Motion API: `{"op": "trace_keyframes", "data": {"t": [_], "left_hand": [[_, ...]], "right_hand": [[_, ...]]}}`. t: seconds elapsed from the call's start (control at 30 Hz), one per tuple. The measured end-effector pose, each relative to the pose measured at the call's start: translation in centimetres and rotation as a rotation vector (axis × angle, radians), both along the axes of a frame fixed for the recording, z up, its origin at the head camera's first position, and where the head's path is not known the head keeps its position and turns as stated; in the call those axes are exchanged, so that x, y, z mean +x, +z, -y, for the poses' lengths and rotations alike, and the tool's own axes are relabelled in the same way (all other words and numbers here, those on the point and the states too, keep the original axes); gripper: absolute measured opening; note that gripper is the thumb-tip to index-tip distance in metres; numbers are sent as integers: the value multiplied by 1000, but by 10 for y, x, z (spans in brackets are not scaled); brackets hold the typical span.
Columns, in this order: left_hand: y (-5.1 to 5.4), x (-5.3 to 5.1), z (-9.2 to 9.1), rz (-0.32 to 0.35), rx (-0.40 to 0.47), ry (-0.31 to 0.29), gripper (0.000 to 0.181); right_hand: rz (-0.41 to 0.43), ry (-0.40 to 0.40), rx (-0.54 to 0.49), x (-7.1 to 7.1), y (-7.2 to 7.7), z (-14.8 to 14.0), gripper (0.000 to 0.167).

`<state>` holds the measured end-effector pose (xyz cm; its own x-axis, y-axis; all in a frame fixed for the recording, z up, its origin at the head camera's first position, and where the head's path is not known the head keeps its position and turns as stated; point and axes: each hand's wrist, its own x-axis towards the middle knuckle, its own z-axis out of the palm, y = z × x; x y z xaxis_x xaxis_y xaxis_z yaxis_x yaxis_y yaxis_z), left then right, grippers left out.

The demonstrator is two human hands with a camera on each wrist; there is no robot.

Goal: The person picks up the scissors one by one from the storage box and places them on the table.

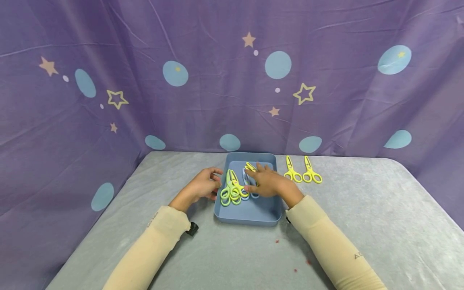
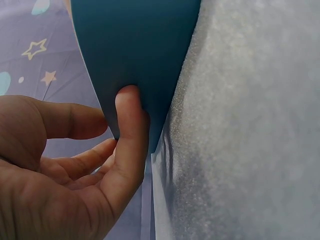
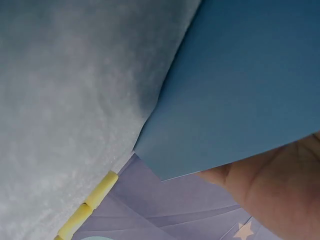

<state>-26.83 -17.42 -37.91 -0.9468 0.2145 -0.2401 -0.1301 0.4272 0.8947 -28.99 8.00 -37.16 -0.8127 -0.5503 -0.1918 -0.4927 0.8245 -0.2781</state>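
Note:
A shallow blue tray (image 1: 253,213) holds several pairs of scissors. Light green scissors (image 1: 229,186) and yellow scissors (image 1: 236,185) overlap on its left side, with blue scissors (image 1: 245,181) beside them. My right hand (image 1: 268,182) is over the tray with its fingers spread, above another yellow pair (image 1: 249,165) that it partly covers. In the right wrist view the tray wall (image 3: 235,100) hides those fingertips. At the tray's left side is my left hand (image 1: 204,184), its loosely bent fingers touching the outer wall and rim (image 2: 107,117).
Two yellow pairs of scissors, one (image 1: 291,171) nearer the tray and one (image 1: 311,171) farther right, lie on the grey cloth-covered table (image 1: 362,209). A purple patterned curtain (image 1: 217,100) hangs behind and to the left. Small red spots mark the cloth in front.

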Motion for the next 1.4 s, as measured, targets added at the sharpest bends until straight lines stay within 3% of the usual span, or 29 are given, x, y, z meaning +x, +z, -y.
{"op": "trace_keyframes", "data": {"t": [0.27,0.83,1.17,1.4], "left_hand": [[-1,0,0,-4,0,1,47],[-1,-2,0,-2,4,3,47],[-1,-1,0,-1,11,13,47],[0,0,-1,1,19,13,47]], "right_hand": [[73,33,-37,4,0,2,71],[16,89,11,13,1,13,68],[37,95,-48,15,0,13,62],[8,102,-77,12,1,8,59]]}}
